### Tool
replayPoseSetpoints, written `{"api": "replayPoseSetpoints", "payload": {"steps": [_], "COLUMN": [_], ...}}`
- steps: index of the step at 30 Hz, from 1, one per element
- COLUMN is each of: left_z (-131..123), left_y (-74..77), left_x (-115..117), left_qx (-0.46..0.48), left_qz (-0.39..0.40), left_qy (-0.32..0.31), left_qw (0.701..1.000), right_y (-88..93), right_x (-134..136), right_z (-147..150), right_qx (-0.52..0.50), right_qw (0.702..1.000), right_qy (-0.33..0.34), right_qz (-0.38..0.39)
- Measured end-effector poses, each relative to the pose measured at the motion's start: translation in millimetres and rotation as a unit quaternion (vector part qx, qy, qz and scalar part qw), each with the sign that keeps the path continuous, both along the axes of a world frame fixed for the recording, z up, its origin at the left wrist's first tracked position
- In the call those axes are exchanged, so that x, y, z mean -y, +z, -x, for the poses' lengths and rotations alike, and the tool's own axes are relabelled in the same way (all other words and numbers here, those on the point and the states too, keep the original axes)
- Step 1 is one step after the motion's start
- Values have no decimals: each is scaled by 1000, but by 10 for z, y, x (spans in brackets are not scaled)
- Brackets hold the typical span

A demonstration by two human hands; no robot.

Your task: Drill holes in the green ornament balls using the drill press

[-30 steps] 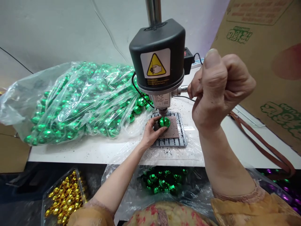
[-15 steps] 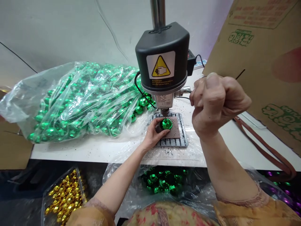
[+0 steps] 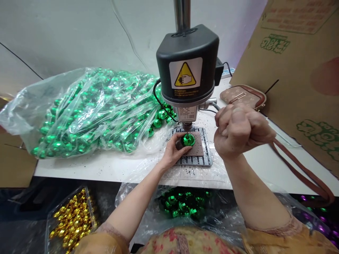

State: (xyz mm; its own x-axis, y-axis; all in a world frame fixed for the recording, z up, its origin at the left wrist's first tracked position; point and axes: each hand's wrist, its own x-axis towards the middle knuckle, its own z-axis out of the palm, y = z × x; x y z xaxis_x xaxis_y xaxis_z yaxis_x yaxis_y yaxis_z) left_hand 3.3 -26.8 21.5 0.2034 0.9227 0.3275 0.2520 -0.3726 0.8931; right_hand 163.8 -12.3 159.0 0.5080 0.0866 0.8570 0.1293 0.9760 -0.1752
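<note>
A black bench drill press (image 3: 188, 67) stands in the middle of the table. Under its chuck, my left hand (image 3: 173, 151) is closed around a shiny green faceted ball (image 3: 189, 140), which appears to sit in a dark cup or ring. The ball is over a brownish board (image 3: 198, 146) on the slotted metal base (image 3: 208, 155). Raised at the right, my right hand (image 3: 241, 130) is wrapped round the end of the drill press lever (image 3: 216, 106); most of that lever is hidden by the fingers. Dark shavings lie around the base.
A clear bag of green balls (image 3: 87, 113) covers the table's left. An open bag of green balls (image 3: 182, 204) hangs below the front edge. Gold balls (image 3: 71, 218) fill a clear box at lower left. A handbag (image 3: 242, 95) and cardboard box (image 3: 299, 70) stand right.
My right hand has come down a little with the lever, uncovering the handbag behind it. My left hand stays on the green ball. The view has shifted slightly.
</note>
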Motion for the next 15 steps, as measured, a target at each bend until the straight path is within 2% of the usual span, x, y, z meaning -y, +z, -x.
{"api": "replayPoseSetpoints", "payload": {"steps": [8, 15], "left_z": [-4, 0], "left_y": [-17, -18], "left_x": [-4, 9], "left_qx": [11, 16], "left_qz": [-9, -12], "left_qy": [-2, 4], "left_qw": [1000, 1000], "right_y": [-89, -262], "right_x": [21, 34], "right_z": [-64, -90], "right_qx": [52, 74], "right_qw": [999, 997], "right_qy": [11, 1], "right_qz": [-5, -19]}}
